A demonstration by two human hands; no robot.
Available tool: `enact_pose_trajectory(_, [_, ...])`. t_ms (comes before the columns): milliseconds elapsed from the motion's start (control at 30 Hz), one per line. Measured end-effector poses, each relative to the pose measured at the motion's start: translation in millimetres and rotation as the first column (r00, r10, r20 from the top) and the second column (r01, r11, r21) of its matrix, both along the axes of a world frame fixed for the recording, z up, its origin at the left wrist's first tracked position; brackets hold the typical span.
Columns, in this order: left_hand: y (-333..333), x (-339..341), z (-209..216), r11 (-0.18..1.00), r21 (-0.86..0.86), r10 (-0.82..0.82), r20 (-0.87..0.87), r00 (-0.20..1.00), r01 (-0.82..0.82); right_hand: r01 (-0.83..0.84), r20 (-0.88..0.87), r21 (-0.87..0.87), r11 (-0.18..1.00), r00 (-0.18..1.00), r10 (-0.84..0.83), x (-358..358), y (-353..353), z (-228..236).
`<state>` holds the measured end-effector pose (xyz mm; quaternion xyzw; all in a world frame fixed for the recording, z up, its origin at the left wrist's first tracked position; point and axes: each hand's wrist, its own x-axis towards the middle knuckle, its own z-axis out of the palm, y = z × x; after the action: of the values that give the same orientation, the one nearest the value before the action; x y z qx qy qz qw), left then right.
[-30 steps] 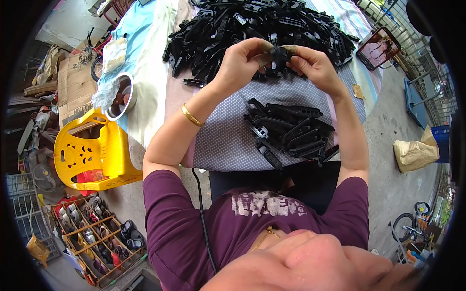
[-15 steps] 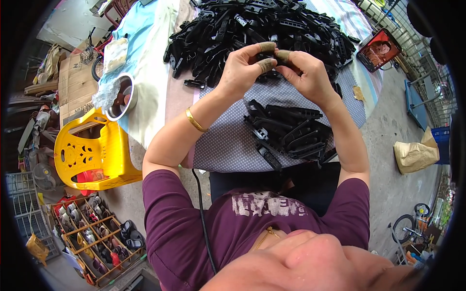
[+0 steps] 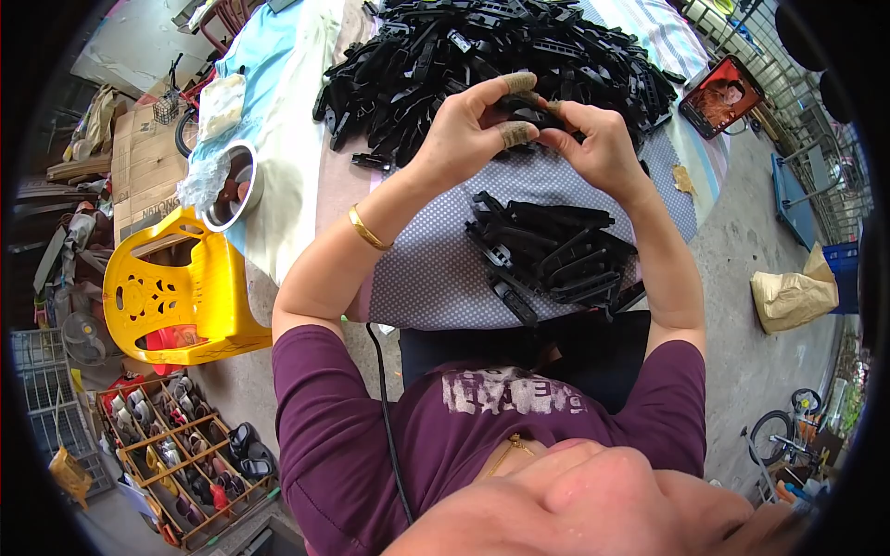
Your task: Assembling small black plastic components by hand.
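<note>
A person's left hand (image 3: 468, 132) and right hand (image 3: 598, 144) hold a black part (image 3: 530, 115) between them at the near side of a large heap of black pieces (image 3: 491, 46). A smaller pile (image 3: 556, 248) lies nearer the body on a dotted cloth (image 3: 417, 255). A gold bangle (image 3: 368, 229) circles the left wrist; a lit phone (image 3: 723, 95) stands at right, a metal bowl (image 3: 256, 190) and yellow chair (image 3: 218, 292) at left.
</note>
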<state>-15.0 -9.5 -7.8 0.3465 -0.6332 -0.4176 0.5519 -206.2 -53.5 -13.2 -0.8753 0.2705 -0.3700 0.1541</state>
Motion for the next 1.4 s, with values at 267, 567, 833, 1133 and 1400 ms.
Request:
enact_pose_trajectory(267, [9,-2,-3,0.917,0.200,-0.398,0.451,0.799,0.345,-0.128,0.241,0.354,0.927,0.970,0.041,-4,-16,-11])
enact_pose_trajectory(567, [-5,11,-17,0.947,-0.320,0.243,0.759,0.603,0.021,0.013,-0.275,-0.145,0.989,0.960,-0.053,12,-2,-16])
enact_pose_trajectory(833, [-2,0,-25,0.888,-0.454,0.459,0.881,0.117,-0.073,0.159,-0.321,-0.210,0.965,0.921,-0.222,-4,-3,-4])
enact_pose_trajectory(1133, [-1,8,-19,0.872,-0.457,0.486,0.765,0.423,-0.177,0.216,-0.387,-0.098,0.971,0.891,-0.237,-5,-4,-8])
enact_pose_trajectory(1400, [-9,4,-8,0.951,0.307,0.014,0.066,0.998,-0.033,0.084,0.164,0.322,0.943,0.976,-0.143,-7,-7,0])
